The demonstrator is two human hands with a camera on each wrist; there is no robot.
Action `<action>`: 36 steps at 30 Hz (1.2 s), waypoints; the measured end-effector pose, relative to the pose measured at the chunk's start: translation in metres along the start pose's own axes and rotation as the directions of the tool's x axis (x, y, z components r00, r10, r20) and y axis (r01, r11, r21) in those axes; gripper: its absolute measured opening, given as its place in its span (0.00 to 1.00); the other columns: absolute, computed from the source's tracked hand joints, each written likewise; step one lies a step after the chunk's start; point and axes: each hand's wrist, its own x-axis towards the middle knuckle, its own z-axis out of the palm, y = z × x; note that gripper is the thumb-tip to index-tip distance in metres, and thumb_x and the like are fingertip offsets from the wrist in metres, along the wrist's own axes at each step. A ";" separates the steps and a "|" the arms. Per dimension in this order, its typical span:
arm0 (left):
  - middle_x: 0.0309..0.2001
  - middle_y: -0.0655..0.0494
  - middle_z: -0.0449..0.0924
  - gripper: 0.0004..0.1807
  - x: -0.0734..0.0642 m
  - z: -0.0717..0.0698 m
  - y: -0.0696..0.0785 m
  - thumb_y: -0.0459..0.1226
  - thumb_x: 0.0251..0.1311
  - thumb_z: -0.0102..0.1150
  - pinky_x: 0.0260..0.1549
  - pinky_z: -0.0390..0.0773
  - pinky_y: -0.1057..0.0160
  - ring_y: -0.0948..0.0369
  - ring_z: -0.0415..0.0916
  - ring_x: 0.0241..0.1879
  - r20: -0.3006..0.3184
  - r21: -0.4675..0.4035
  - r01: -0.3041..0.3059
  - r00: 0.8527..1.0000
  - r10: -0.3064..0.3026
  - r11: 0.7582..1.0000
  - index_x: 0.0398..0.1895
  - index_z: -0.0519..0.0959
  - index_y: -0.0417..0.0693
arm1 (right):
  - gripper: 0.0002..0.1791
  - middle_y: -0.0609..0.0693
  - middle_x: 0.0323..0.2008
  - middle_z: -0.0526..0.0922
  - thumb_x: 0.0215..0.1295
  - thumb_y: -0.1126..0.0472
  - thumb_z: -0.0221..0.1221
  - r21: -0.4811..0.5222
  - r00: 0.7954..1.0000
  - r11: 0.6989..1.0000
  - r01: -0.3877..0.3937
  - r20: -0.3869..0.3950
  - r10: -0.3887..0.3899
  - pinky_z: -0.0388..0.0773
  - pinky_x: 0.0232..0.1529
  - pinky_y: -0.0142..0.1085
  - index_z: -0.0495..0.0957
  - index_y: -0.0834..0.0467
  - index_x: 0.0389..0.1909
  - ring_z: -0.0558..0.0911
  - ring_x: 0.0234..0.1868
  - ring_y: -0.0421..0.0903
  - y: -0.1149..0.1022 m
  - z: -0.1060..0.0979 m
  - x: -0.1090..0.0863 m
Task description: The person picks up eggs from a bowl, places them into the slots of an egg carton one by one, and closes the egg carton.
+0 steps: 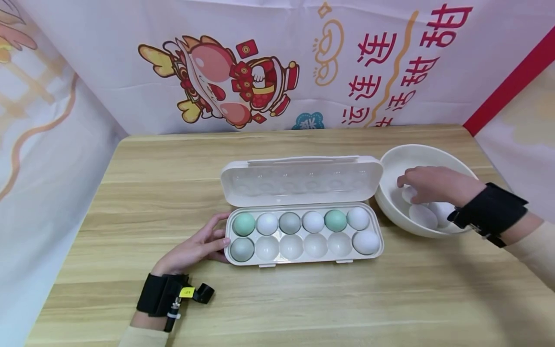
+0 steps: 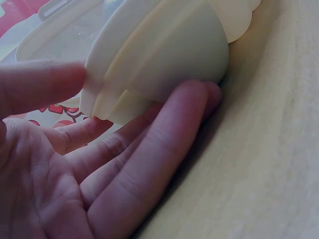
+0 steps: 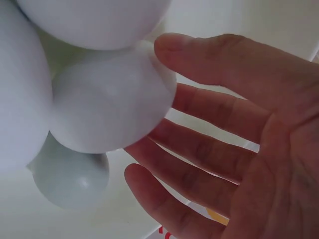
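A white plastic egg carton (image 1: 303,260) lies with its lid (image 1: 299,190) hinged back. Its back row holds green, white and grey eggs; in the front row a grey-green egg (image 1: 242,249) sits at the left end and a white egg (image 1: 365,242) at the right, with several bare hollows between. At the carton's left end my left hand (image 1: 195,248) grips it, thumb at the rim and fingers curled below. My right hand (image 1: 438,184) reaches into a white bowl (image 1: 392,212), holding a white egg (image 3: 112,99) between thumb and fingers.
More white eggs (image 1: 422,217) lie in the bowl beside the held one, and a pale greenish egg (image 3: 75,174) shows below it. The bowl stands close against the carton's right end. A printed cloth (image 1: 269,29) hangs behind the wooden table (image 1: 277,308).
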 end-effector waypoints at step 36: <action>0.57 0.27 0.62 0.31 0.000 0.000 -0.003 0.35 0.69 0.43 0.41 0.81 0.49 0.44 0.75 0.46 0.001 -0.002 -0.016 1.000 0.016 1.000 0.69 0.43 0.55 | 0.20 0.51 0.35 0.78 0.41 0.63 0.70 -0.148 0.928 0.968 0.201 -0.287 -0.237 0.81 0.31 0.40 0.78 0.58 0.40 0.76 0.32 0.44 -0.034 -0.020 -0.035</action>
